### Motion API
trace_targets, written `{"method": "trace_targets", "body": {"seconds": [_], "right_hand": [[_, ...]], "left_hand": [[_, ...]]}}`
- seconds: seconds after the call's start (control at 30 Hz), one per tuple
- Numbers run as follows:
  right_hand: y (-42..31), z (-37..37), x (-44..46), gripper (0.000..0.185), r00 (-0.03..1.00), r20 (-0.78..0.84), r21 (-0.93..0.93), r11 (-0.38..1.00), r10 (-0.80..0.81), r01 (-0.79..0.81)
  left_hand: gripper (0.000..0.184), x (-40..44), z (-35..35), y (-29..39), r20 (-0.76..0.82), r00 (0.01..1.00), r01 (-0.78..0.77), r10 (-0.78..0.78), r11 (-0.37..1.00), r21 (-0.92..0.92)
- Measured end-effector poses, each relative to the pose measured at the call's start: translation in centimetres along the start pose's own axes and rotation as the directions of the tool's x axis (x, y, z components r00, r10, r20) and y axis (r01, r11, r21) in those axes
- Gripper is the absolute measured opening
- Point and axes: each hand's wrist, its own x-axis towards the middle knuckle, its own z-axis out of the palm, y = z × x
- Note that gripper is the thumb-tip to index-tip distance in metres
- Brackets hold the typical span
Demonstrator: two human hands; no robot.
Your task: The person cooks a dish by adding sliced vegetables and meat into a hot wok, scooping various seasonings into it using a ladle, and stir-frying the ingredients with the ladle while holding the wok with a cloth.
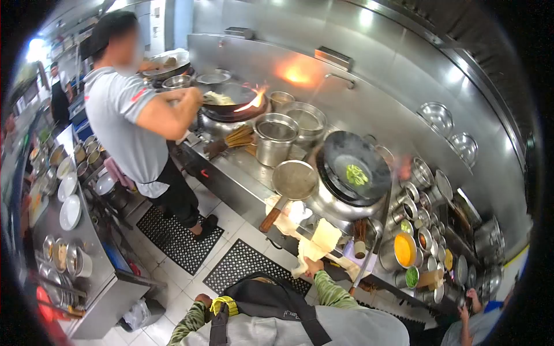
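Observation:
My right hand (313, 267) grips a pale yellow cloth (306, 254) at the stove's front edge. Just beyond it, another folded yellow cloth (326, 235) lies on the ledge. My left hand (203, 299) hangs low by my apron, away from the counter; its fingers do not show clearly. Ahead of me a black wok (356, 158) sits on a burner, with green vegetable pieces (356, 175) inside. To its left, a round strainer (295, 179) with a wooden handle rests across the counter. A long-handled tool (368, 259) leans by the ledge, right of my right hand.
At left, a co-worker (124, 127) tends another wok (229, 95) with flames (254, 99) beside it. A metal pot (276, 144) and a bamboo brush (238, 137) stand between the burners. Several seasoning containers, including an orange-filled pot (405, 249), crowd the right. Black mats (242, 268) cover the floor.

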Motion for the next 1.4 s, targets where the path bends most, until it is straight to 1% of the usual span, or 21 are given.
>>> {"method": "trace_targets", "body": {"seconds": [0.07,0.1,0.17,0.27,0.5,0.53,0.6,0.63,0.7,0.73,0.83,0.87,0.9,1.0,1.03,1.07,1.1,1.13,1.17,1.23,1.4], "right_hand": [[1.1,0.3,0.9,0.031,0.998,-0.038,0.077,0.996,0.049,-0.046],[0.1,0.6,-0.2,0.032,0.996,-0.081,0.028,0.999,0.029,-0.027],[2.1,0.2,3.3,0.032,0.999,-0.022,-0.024,0.999,0.045,-0.046],[2.1,-0.3,2.7,0.032,0.995,0.083,0.062,0.997,-0.049,0.044],[2.1,-0.3,2.8,0.029,0.997,0.061,0.018,0.999,-0.036,0.035],[1.5,-0.1,2.5,0.029,0.999,0.047,0.006,1.000,-0.020,0.020],[2.9,-0.5,3.7,0.028,0.999,0.033,-0.027,1.000,-0.011,0.012],[3.4,-0.6,3.8,0.040,0.995,0.027,-0.027,0.995,-0.094,0.095],[2.9,-0.7,3.4,0.044,0.998,0.014,-0.110,0.992,-0.068,0.069],[3.2,-0.9,3.4,0.045,0.999,0.012,-0.089,0.995,-0.053,0.054],[3.2,-0.5,3.8,0.047,0.999,0.019,-0.077,0.996,-0.039,0.040],[3.7,-0.6,4.4,0.047,0.999,0.016,-0.093,0.994,-0.048,0.050],[4.0,-0.6,4.8,0.047,0.998,0.015,-0.111,0.992,-0.060,0.061],[3.5,-0.3,3.9,0.041,0.998,0.014,0.045,0.997,-0.065,0.064],[3.4,-0.4,3.8,0.040,0.996,0.040,0.060,0.996,-0.074,0.072],[3.4,-0.3,3.8,0.039,0.998,0.039,0.050,0.997,-0.059,0.057],[1.5,-0.2,1.6,0.026,0.999,0.035,-0.007,1.000,-0.004,0.004],[2.1,-0.1,2.6,0.027,1.000,0.026,-0.002,1.000,-0.010,0.010],[2.6,-0.2,2.8,0.028,1.000,0.018,0.000,1.000,-0.017,0.017],[3.4,-0.2,3.6,0.028,0.994,0.052,0.049,0.995,-0.093,0.090],[4.0,-0.1,4.5,0.031,0.987,0.152,0.149,0.988,-0.054,0.031]], "left_hand": [[0.032,-1.8,-1.4,-0.2,0.070,0.978,-0.211,0.199,0.934,0.290],[0.028,-2.5,-2.0,0.2,0.092,0.976,-0.219,0.199,0.918,0.330],[0.023,-5.7,-4.9,2.0,0.136,0.970,-0.239,0.200,0.882,0.406],[0.025,-4.3,-4.3,1.2,0.094,0.989,-0.131,0.113,0.965,0.225],[0.027,-5.1,-4.5,1.8,0.015,0.998,0.060,-0.059,0.993,-0.099],[0.027,-5.2,-4.6,2.0,0.010,0.998,0.069,-0.068,0.987,-0.142],[0.031,-4.1,-3.3,1.0,-0.116,0.991,-0.089,0.069,0.979,-0.182],[0.033,-2.5,-2.0,0.0,-0.109,0.992,-0.075,0.056,0.982,-0.173],[0.036,-0.6,-0.5,-0.6,-0.101,0.995,-0.038,0.022,0.986,-0.164],[0.039,-0.8,-0.7,-0.5,-0.160,0.987,-0.056,0.023,0.978,-0.202],[0.039,-0.2,-0.3,-1.0,-0.114,0.994,-0.034,0.001,0.957,-0.287],[0.038,0.1,-0.6,-0.7,-0.054,0.998,-0.042,0.031,0.976,-0.212],[0.038,-0.4,-0.3,-0.9,-0.051,0.996,0.051,-0.068,0.959,-0.278],[0.032,-1.1,-0.2,-0.6,-0.064,0.997,0.023,-0.041,0.966,-0.256],[0.029,-1.7,-1.0,-0.7,-0.085,0.995,-0.066,0.046,0.967,-0.247],[0.029,-1.8,-1.5,-0.3,-0.018,1.000,-0.012,0.007,0.967,-0.255],[0.028,-2.0,-1.6,-0.1,0.050,0.998,0.042,-0.030,0.964,-0.262],[0.026,-2.2,-1.7,-0.4,0.012,0.997,-0.072,0.076,0.980,-0.187],[0.027,-2.5,-1.3,-0.2,-0.076,0.995,-0.080,0.069,0.984,-0.161],[0.031,-2.5,-1.4,0.5,0.029,0.996,-0.090,0.089,0.995,0.029],[0.038,-3.2,-1.0,1.2,0.045,0.999,0.029,-0.025,0.996,-0.090]]}}
